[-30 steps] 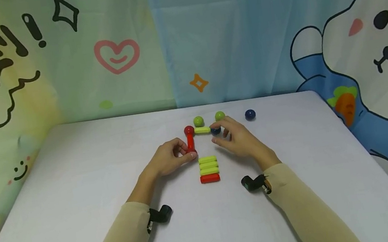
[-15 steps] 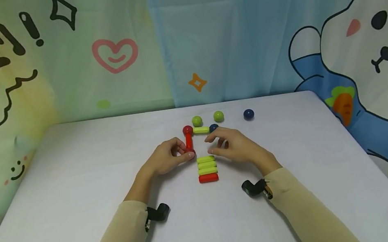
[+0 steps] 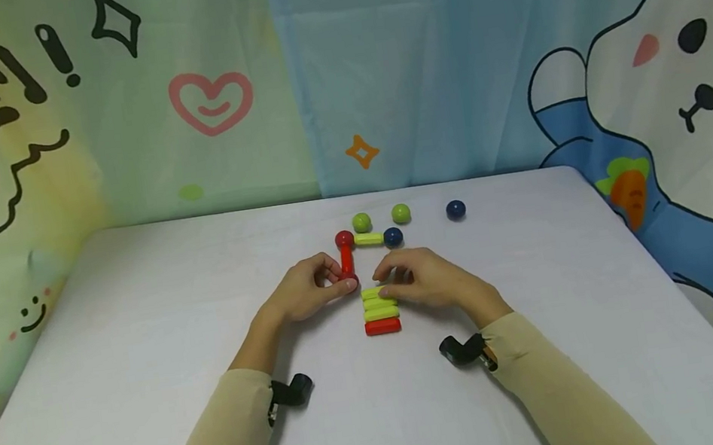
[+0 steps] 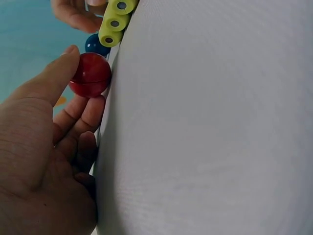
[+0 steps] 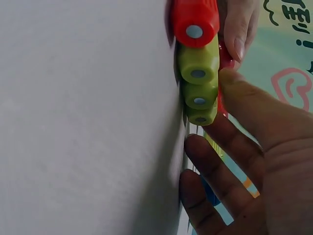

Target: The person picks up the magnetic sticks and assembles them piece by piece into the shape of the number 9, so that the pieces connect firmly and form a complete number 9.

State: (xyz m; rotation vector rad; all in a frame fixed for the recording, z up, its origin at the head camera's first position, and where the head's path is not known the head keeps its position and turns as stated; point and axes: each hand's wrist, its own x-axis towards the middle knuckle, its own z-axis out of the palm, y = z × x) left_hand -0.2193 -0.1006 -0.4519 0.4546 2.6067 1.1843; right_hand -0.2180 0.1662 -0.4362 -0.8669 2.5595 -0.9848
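Note:
My left hand [image 3: 314, 287] pinches the red ball [image 4: 92, 74] at the near end of a red rod [image 3: 347, 260]. Another red ball [image 3: 344, 239] sits at that rod's far end. From it a yellow-green rod [image 3: 369, 239] runs right to a dark blue ball [image 3: 393, 237]. My right hand [image 3: 429, 277] is over a row of loose yellow-green rods [image 3: 381, 314], fingers bent but apart. In the right wrist view its thumb [image 5: 244, 98] is beside the yellow-green rods [image 5: 198, 73], and the fingertips lie near the farthest one. No firm grip shows.
A red rod [image 3: 382, 327] lies at the near end of the row. Two green balls [image 3: 361, 222] and a second dark blue ball [image 3: 456, 210] rest toward the back of the white table [image 3: 171, 317]. A printed curtain [image 3: 411, 78] hangs behind.
My right hand has come away from the blue ball and moved toward me, down to the yellow-green rods. The left hand keeps its pinch on the red ball in nearly the same place.

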